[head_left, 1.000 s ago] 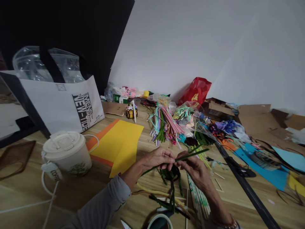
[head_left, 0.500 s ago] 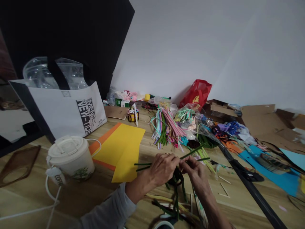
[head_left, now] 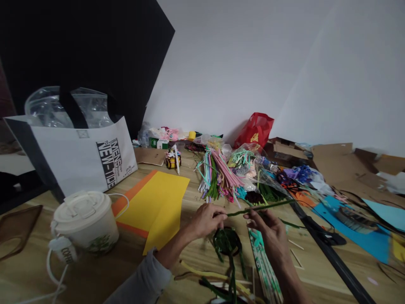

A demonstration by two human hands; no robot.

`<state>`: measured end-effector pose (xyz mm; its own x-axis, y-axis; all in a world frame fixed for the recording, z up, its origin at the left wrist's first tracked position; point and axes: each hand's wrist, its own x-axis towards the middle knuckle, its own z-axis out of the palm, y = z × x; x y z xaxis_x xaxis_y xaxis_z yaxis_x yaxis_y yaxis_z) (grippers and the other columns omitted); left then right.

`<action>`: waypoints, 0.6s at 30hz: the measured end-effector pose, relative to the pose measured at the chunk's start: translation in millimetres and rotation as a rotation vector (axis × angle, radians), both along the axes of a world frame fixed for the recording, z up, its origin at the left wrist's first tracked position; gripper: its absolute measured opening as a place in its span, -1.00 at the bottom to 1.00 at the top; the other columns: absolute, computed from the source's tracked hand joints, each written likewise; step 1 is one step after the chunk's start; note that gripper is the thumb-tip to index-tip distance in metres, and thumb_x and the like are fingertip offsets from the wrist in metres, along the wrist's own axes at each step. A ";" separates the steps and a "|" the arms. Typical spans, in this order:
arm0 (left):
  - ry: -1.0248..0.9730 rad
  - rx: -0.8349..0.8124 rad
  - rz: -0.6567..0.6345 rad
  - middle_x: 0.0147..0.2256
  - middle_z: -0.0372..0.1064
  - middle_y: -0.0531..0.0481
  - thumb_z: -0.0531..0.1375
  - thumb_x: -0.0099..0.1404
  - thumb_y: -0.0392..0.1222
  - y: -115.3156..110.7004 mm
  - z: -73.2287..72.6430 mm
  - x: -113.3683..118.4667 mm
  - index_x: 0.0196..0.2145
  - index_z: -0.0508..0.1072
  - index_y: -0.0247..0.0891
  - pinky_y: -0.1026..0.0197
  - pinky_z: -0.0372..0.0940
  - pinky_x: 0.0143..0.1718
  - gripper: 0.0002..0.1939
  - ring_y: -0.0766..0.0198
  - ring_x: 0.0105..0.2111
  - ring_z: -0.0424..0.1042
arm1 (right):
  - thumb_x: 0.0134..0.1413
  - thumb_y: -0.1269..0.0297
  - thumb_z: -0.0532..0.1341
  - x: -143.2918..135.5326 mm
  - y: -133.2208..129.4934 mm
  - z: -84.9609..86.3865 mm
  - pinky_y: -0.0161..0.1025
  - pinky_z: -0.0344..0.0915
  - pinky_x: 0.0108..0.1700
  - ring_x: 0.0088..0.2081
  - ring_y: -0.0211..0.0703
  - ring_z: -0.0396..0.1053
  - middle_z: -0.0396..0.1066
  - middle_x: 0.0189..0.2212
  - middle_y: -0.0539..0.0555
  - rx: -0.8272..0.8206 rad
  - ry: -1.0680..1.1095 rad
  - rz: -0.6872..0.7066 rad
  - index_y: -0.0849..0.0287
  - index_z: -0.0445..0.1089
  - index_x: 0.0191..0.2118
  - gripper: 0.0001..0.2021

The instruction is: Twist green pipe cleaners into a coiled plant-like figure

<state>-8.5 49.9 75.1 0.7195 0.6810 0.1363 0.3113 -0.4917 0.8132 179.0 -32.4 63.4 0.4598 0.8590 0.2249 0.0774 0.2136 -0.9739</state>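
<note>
Between my hands stretches a dark green pipe cleaner (head_left: pixel 236 213), its far end slanting up to the right. My left hand (head_left: pixel 207 220) pinches its left end with thumb and forefinger. The fingers of my right hand (head_left: pixel 268 226) are closed on it a short way along. A second green strand (head_left: pixel 292 224) sticks out to the right behind my right hand. Just below them, a round dark green coiled piece (head_left: pixel 227 241) lies on the table with several strands trailing from it. White strips with a green pattern (head_left: pixel 264 266) lie beside my right forearm.
Yellow paper (head_left: pixel 158 194) lies over orange sheets at left, near a white lidded cup (head_left: pixel 85 219) with a cord. Behind are a white shopping bag (head_left: pixel 79 156), a bundle of colourful pipe cleaners (head_left: pixel 221 171) and a red bag (head_left: pixel 255 131). A dark bar (head_left: pixel 332 253) crosses the right side.
My hands have moved apart, and the pipe cleaner now runs straight between them. The coiled green piece is now uncovered below. The view has shifted slightly.
</note>
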 end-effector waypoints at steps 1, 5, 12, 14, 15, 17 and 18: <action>-0.012 -0.065 -0.032 -0.52 0.44 0.01 0.05 0.27 -0.15 2.2 -1.0 -1.2 -0.39 0.50 -0.33 0.35 0.13 -0.49 -0.72 0.34 -0.54 0.32 | -0.10 0.10 0.34 2.0 0.5 -0.7 -0.24 0.39 -0.40 -0.34 -0.08 0.44 0.46 -0.41 0.07 0.017 0.023 -0.002 0.16 0.42 -0.33 -0.74; -0.040 -0.239 -0.135 -0.59 0.37 0.04 0.10 0.22 -0.11 10.1 -6.3 -4.0 -0.45 0.47 -0.36 0.36 0.16 -0.51 -0.73 0.36 -0.58 0.30 | -0.11 0.13 0.36 6.4 2.1 -4.2 -0.21 0.41 -0.35 -0.32 -0.07 0.45 0.47 -0.39 0.06 0.038 0.068 -0.007 0.15 0.44 -0.33 -0.76; 0.027 -0.233 -0.159 -0.57 0.40 0.04 0.16 0.17 -0.11 12.0 -8.8 -7.4 -0.46 0.50 -0.35 0.36 0.13 -0.52 -0.76 0.37 -0.58 0.28 | -0.14 0.10 0.36 6.2 1.9 -3.2 -0.20 0.41 -0.36 -0.38 -0.08 0.45 0.50 -0.44 0.08 0.004 0.032 0.007 0.17 0.47 -0.36 -0.74; 0.003 -0.234 -0.170 -0.53 0.44 0.01 0.14 0.20 -0.08 8.7 -7.4 -6.0 -0.43 0.51 -0.35 0.36 0.14 -0.51 -0.73 0.36 -0.56 0.30 | -0.13 0.09 0.36 2.5 0.9 -0.3 -0.20 0.42 -0.36 -0.37 -0.07 0.45 0.50 -0.44 0.09 -0.007 0.013 0.020 0.17 0.46 -0.37 -0.74; -0.024 -0.244 -0.169 -0.51 0.45 0.00 0.12 0.22 -0.07 6.8 -6.9 -4.6 -0.39 0.52 -0.35 0.36 0.16 -0.50 -0.71 0.35 -0.55 0.32 | -0.13 0.08 0.35 -0.2 0.4 1.4 -0.20 0.42 -0.36 -0.37 -0.06 0.45 0.50 -0.44 0.10 -0.013 0.002 0.032 0.17 0.46 -0.38 -0.74; -0.090 -0.264 -0.143 -0.51 0.45 -0.01 0.09 0.25 -0.04 3.3 -6.6 -1.1 -0.30 0.52 -0.36 0.33 0.20 -0.47 -0.67 0.32 -0.53 0.35 | -0.12 0.07 0.35 -6.9 -0.6 4.3 -0.20 0.42 -0.38 -0.37 -0.05 0.45 0.49 -0.45 0.10 -0.017 -0.026 0.066 0.17 0.45 -0.39 -0.74; -0.120 -0.257 -0.112 -0.50 0.44 -0.02 0.09 0.25 -0.04 1.9 -7.0 0.8 -0.26 0.52 -0.35 0.32 0.22 -0.46 -0.66 0.31 -0.52 0.36 | -0.12 0.07 0.34 -10.6 -1.0 5.2 -0.20 0.42 -0.39 -0.37 -0.04 0.45 0.49 -0.45 0.10 -0.017 -0.044 0.085 0.17 0.44 -0.39 -0.74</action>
<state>-7.7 51.8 68.1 0.7813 0.6215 0.0579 0.1613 -0.2906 0.9431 168.5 -33.4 68.6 0.3752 0.8983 0.2285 0.1022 0.2050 -0.9734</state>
